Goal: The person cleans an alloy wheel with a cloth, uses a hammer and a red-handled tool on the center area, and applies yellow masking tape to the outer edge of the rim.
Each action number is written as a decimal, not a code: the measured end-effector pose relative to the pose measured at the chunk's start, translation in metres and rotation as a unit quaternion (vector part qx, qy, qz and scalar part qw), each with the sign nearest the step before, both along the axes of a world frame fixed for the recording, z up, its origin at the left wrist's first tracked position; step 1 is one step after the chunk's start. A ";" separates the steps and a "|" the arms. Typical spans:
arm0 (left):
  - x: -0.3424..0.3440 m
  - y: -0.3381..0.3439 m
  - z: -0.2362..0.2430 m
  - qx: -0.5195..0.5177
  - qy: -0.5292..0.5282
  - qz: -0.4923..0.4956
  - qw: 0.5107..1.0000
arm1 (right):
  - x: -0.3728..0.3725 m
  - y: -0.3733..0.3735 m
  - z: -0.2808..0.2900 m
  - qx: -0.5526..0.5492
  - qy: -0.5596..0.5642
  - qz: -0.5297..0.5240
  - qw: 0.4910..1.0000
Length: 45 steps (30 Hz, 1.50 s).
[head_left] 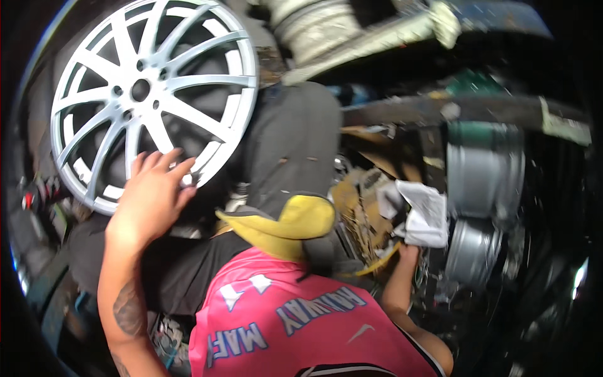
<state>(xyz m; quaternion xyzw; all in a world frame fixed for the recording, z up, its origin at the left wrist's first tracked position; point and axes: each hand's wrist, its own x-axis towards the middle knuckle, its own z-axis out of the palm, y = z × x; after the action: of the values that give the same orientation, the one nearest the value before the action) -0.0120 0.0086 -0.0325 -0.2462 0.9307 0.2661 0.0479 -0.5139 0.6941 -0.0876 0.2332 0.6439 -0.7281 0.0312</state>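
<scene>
Head view, looking down. Nearest to us at 6 o'clock: our pink sleeveless jersey (295,327) with pale lettering, and above it a yellow cloth (295,226) bunched at our front. Our left forearm rises from 7 o'clock; the left hand (151,195) lies open, fingers spread, flat against the lower rim of the white alloy wheel (147,94), touching it without closing round it. The wheel stands on edge, tilted, filling the 10 to 11 o'clock part of the frame; thin paired spokes and the hub holes are plain.

At 4 o'clock our right arm reaches out low. The right hand (409,251) is mostly hidden; it is closed on a crumpled white rag (422,213), which rises just above it.

Past the rag, at 3 o'clock, two grey metal rims (483,176) stand one above the other, close beside the rag. Between wheel and rims, centre frame, we note a dark grey trouser leg (295,144). Brown cardboard scraps (370,207) lie near the rag. Far edge at 12 to 1 o'clock is blurred clutter; we cannot tell what it is.
</scene>
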 end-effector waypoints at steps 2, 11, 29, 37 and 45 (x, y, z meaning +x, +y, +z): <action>0.000 -0.005 -0.001 0.043 0.027 0.001 0.999 | 0.023 0.031 0.007 -0.052 0.060 0.044 0.996; 0.007 -0.004 0.012 0.053 -0.008 0.020 0.998 | 0.164 -0.169 0.004 -0.136 -0.094 0.252 0.954; 0.017 -0.043 0.004 0.105 -0.012 0.143 0.984 | 0.278 -0.514 0.066 -0.057 -0.316 0.710 0.627; 0.014 -0.056 -0.003 0.037 0.041 0.137 0.989 | 0.290 -0.530 0.053 -0.032 -0.364 0.689 0.627; -0.001 -0.056 -0.001 0.040 0.088 0.120 0.988 | 0.292 -0.540 0.057 0.053 -0.319 0.697 0.640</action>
<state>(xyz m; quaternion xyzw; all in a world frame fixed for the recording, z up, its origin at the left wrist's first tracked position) -0.0131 -0.0477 -0.0334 -0.3294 0.8838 0.3274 -0.0562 -0.2218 0.1537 -0.0303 -0.0659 0.6035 -0.3359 0.7201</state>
